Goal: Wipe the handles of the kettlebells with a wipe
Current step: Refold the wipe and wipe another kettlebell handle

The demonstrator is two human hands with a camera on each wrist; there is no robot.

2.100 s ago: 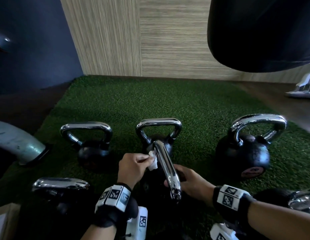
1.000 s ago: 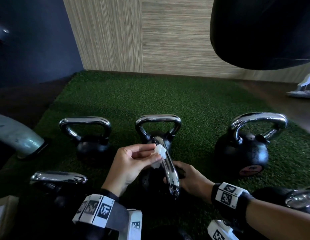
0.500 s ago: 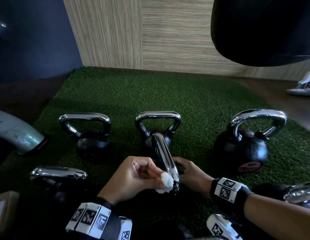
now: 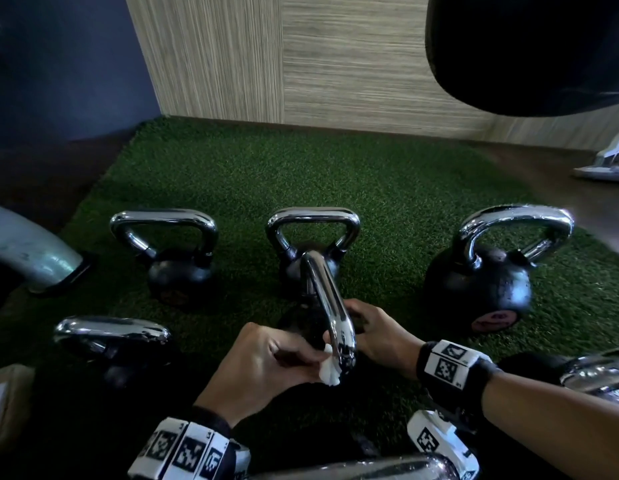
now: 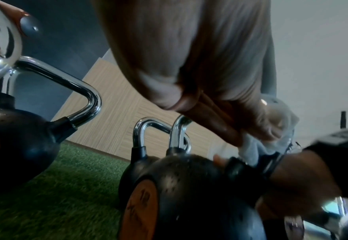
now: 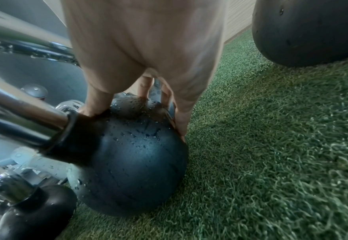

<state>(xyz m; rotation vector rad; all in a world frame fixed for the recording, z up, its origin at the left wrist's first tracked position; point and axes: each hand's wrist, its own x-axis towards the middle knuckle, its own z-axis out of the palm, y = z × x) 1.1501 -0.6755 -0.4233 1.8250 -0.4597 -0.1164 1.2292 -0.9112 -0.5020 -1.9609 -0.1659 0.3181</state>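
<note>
Several black kettlebells with chrome handles stand on green turf (image 4: 335, 168). The middle one in the near row points its handle (image 4: 330, 313) toward me. My left hand (image 4: 318, 362) pinches a crumpled white wipe (image 4: 330, 370) against the near end of that handle. From the left wrist, the wipe (image 5: 259, 149) is bunched under the fingers (image 5: 251, 126) at the handle's base. My right hand (image 4: 356, 323) grips the wet black ball (image 6: 132, 162) of the same kettlebell, thumb beside the handle stub and fingers (image 6: 179, 123) down the far side.
Three kettlebells (image 4: 178, 268) (image 4: 313, 223) (image 4: 481, 282) stand in the back row. More handles lie near left (image 4: 110, 334), near right (image 4: 595, 375) and at the bottom edge (image 4: 353, 469). A black punching bag (image 4: 526, 46) hangs at the upper right. A grey machine foot (image 4: 31, 254) is at the left.
My left hand has slid the wipe along the handle from its far end to its near end. The right hand has stayed on the kettlebell's ball.
</note>
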